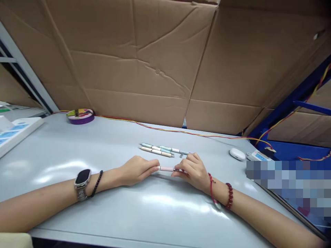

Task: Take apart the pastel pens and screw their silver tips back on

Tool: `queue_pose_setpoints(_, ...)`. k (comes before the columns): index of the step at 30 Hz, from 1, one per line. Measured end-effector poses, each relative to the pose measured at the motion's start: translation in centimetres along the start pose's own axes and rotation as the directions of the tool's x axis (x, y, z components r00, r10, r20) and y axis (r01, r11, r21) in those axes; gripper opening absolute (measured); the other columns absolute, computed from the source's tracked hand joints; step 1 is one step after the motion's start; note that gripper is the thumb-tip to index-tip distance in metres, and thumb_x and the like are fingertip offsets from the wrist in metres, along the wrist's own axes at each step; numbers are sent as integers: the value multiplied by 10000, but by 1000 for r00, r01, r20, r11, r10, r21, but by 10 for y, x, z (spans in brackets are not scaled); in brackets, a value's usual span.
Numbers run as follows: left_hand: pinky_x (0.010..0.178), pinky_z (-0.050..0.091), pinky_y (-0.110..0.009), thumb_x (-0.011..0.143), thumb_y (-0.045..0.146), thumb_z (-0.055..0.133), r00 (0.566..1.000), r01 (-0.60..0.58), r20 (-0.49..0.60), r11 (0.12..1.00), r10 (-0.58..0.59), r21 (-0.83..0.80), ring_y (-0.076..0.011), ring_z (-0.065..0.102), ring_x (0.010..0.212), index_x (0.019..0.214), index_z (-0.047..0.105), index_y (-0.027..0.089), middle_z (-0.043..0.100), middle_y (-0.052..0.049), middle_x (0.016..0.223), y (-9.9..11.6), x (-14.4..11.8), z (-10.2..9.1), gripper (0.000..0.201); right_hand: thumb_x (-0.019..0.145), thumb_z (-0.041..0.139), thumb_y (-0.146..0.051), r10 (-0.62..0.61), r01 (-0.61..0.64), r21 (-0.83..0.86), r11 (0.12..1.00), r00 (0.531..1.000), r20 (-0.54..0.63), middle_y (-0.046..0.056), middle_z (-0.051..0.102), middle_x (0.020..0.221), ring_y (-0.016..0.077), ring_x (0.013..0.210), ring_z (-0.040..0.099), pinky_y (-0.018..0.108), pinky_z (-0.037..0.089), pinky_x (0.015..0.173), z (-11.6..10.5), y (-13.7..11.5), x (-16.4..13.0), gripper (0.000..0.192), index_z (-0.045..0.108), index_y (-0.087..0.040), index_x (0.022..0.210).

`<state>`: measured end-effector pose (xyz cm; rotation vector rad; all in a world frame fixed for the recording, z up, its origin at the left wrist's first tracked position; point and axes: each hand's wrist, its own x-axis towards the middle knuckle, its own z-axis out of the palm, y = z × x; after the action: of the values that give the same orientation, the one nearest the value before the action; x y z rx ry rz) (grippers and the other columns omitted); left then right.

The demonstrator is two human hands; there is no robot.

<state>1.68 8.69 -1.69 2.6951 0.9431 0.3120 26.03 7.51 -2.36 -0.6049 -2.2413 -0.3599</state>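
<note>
A pale pink pen (pixel 167 169) is held level just above the table, between my two hands. My left hand (pixel 139 169) is closed on its left end, thumb and fingers pinching it. On the other end, my right hand (pixel 191 171) is closed too, its fingertips near the dark tip or clip part. Only the pen's middle shows; both ends are covered by fingers. Just beyond my hands lie several more pens: a cream one (pixel 156 151), a light blue and white one (pixel 152 147) and another blue one (pixel 174 150), with a small grey piece (pixel 181 155) beside them.
Across the back of the grey table (pixel 108 210) runs a red and yellow cable (pixel 155 128) below a cardboard wall (pixel 129 75). A round purple tin (pixel 81 117) stands back left, a power strip (pixel 19 132) at far left. On the right are a white case (pixel 237 154) and another power strip (pixel 259 156).
</note>
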Motion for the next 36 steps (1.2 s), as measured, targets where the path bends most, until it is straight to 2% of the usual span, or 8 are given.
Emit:
queue_pose_setpoints(8, 497, 285, -214, 964, 382, 216, 1000, -9, 9, 999, 8, 43, -140, 440, 442, 847, 498, 226, 481, 44, 532, -1, 2, 2, 342, 987, 265, -393, 5, -1, -36, 999, 994, 108, 2, 474, 459, 144, 537, 345, 291, 221, 564, 7, 2, -1, 540, 503, -167, 558)
queue_pose_setpoints(12, 501, 291, -220, 966, 375, 216, 1000, -10, 10, 998, 10, 59, -145, 466, 453, 869, 508, 222, 513, 38, 547, 0, 2, 1, 344, 955, 210, -522, 34, -37, 19, 999, 990, 137, 39, 582, 629, 167, 628, 443, 300, 293, 620, 2, 2, 1, 540, 583, -150, 833)
queue_pose_setpoints(14, 503, 296, -219, 968, 371, 208, 1000, -11, 10, 998, 11, 63, -147, 478, 461, 883, 507, 219, 515, 37, 547, 0, 2, 1, 346, 920, 259, -584, 27, -38, 82, 996, 991, 129, 52, 609, 726, 171, 670, 482, 303, 343, 651, 0, 2, 3, 534, 540, -136, 996)
queue_pose_setpoints(19, 511, 314, -215, 969, 372, 192, 1000, -27, 13, 998, 26, 61, -143, 493, 474, 896, 503, 220, 524, 38, 557, -1, 1, 1, 354, 909, 453, -464, -36, 22, 195, 981, 997, 66, 61, 627, 864, 157, 774, 546, 283, 426, 693, 3, 3, 0, 353, 441, -156, 1082)
queue_pose_setpoints(23, 523, 320, -219, 970, 373, 185, 999, -33, 6, 998, 33, 53, -145, 495, 485, 896, 499, 221, 529, 36, 571, -1, 1, 2, 357, 926, 473, -242, -107, 95, 215, 972, 993, 45, 21, 635, 843, 127, 710, 543, 268, 422, 665, 6, 4, -4, 131, 475, -202, 1051)
queue_pose_setpoints(27, 518, 318, -221, 967, 368, 204, 999, -37, 8, 998, 37, 46, -142, 488, 482, 895, 499, 223, 531, 39, 577, -1, 1, 2, 336, 898, 477, -101, -134, 131, 175, 976, 991, 7, 0, 656, 785, 123, 638, 506, 286, 397, 669, 2, 2, -3, 150, 533, -203, 993)
queue_pose_setpoints(32, 511, 305, -220, 969, 363, 206, 1000, -29, 12, 998, 28, 48, -141, 473, 472, 890, 492, 223, 509, 40, 564, -1, 1, 1, 328, 883, 564, -206, -95, 101, 113, 988, 994, -52, -15, 661, 693, 125, 624, 490, 291, 394, 702, -1, 0, 0, 32, 582, -191, 861)
queue_pose_setpoints(36, 505, 297, -218, 972, 372, 194, 1000, -15, 12, 999, 15, 52, -140, 460, 464, 879, 489, 221, 492, 41, 551, 0, 2, 1, 345, 883, 568, -308, -34, 38, 72, 997, 998, -60, -20, 612, 593, 126, 609, 485, 293, 381, 701, 2, 0, 0, 195, 573, -180, 735)
